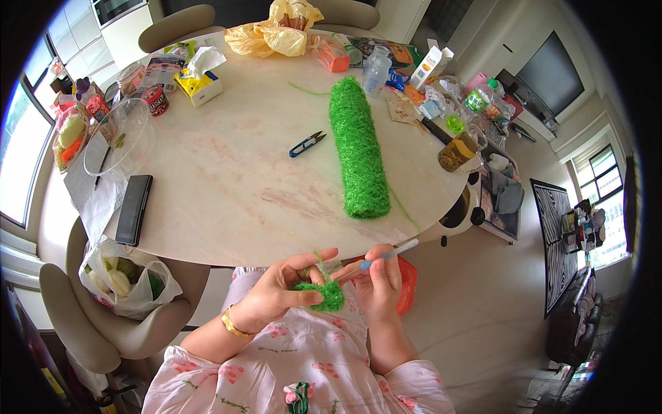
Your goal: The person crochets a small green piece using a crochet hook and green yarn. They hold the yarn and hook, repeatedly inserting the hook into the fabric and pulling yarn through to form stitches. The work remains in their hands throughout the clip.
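Observation:
Near the table's front edge, my left hand (284,290) pinches a small fuzzy green crocheted piece (329,297), with a strand of yarn raised near its fingers. My right hand (381,282) grips a crochet hook (401,249) with a pale handle; its shaft points at the piece. A long cone of fuzzy green yarn (359,150) lies on the marble-patterned table (232,207), and a strand trails from it towards the table's right front edge. Blue thread snips (307,144) lie to the left of the cone.
A dark phone (134,209), papers (98,191) and a clear plastic bowl (119,137) are at the left. A tissue box (199,88) and a yellow plastic bag (274,36) stand farther back. Bottles, packets and a glass mug (457,152) crowd the right. A bag of yarn (129,279) rests on a chair.

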The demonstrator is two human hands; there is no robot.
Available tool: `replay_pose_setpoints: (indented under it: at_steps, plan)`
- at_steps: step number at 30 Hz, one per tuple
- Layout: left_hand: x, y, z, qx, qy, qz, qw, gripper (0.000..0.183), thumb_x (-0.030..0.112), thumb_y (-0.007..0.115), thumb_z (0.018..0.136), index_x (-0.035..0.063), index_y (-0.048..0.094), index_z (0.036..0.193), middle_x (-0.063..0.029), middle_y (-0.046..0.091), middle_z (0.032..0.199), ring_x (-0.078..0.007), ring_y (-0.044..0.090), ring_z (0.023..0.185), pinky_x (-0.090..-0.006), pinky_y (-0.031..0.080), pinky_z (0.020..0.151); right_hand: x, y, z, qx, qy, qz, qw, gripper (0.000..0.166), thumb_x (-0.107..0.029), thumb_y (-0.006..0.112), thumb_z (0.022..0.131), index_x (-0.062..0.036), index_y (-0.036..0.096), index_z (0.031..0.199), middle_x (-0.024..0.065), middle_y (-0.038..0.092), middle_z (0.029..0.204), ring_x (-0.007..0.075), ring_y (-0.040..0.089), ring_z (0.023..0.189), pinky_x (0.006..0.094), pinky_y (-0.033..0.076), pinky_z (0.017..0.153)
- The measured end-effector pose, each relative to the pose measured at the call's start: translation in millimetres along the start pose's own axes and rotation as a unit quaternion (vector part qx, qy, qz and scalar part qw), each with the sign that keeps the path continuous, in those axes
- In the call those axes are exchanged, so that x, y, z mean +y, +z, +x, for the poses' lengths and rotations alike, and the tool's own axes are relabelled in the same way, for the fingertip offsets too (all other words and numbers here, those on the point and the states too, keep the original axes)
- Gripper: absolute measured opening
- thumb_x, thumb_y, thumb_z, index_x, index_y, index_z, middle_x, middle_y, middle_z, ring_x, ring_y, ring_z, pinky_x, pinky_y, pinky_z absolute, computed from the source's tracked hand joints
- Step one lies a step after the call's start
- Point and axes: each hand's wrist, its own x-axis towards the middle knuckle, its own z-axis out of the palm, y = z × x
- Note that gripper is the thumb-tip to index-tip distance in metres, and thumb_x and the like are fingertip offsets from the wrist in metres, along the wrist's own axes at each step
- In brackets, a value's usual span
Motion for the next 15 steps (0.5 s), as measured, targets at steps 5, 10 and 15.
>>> replay_pose_setpoints:
  at_steps: [5, 10, 15]
  plan:
    - [-3, 0, 0, 0.002, 0.031, -0.012, 0.999, 0.074, -0.012, 0.063, 0.077, 0.0045, 0.037, 0.144, -0.0017, 0.061, 0.089, -0.0091, 0.057, 0.082, -0.0222, 0.046, 0.076, 3, 3, 0, 0.026, 0.072, 0.101, 0.992, 0.021, -0.024, 0.035, 0.103, -0.0057, 0.041, 0.111, 0.0248, 0.066, 0.084, 0.0324, 0.069, 0.075, 0.0364, 0.058, 0.064]
    - [-7, -1, 1, 0.023, 0.057, 0.053, 0.997, 0.076, -0.013, 0.064, 0.077, 0.0068, 0.037, 0.145, 0.0005, 0.060, 0.088, -0.0068, 0.056, 0.081, -0.0208, 0.045, 0.074, 8, 10, -3, 0.071, 0.085, 0.114, 0.987, 0.021, -0.025, 0.039, 0.102, -0.0067, 0.043, 0.111, 0.0231, 0.067, 0.085, 0.0285, 0.069, 0.076, 0.0334, 0.057, 0.066]
    - [-9, 1, 0, 0.045, 0.064, 0.121, 0.990, 0.078, -0.013, 0.065, 0.076, 0.0063, 0.034, 0.146, 0.0025, 0.059, 0.085, -0.0053, 0.055, 0.080, -0.0200, 0.045, 0.074, 12, 13, -6, 0.083, 0.095, 0.113, 0.986, 0.021, -0.027, 0.042, 0.101, -0.0087, 0.044, 0.111, 0.0228, 0.067, 0.086, 0.0270, 0.069, 0.076, 0.0329, 0.057, 0.066]
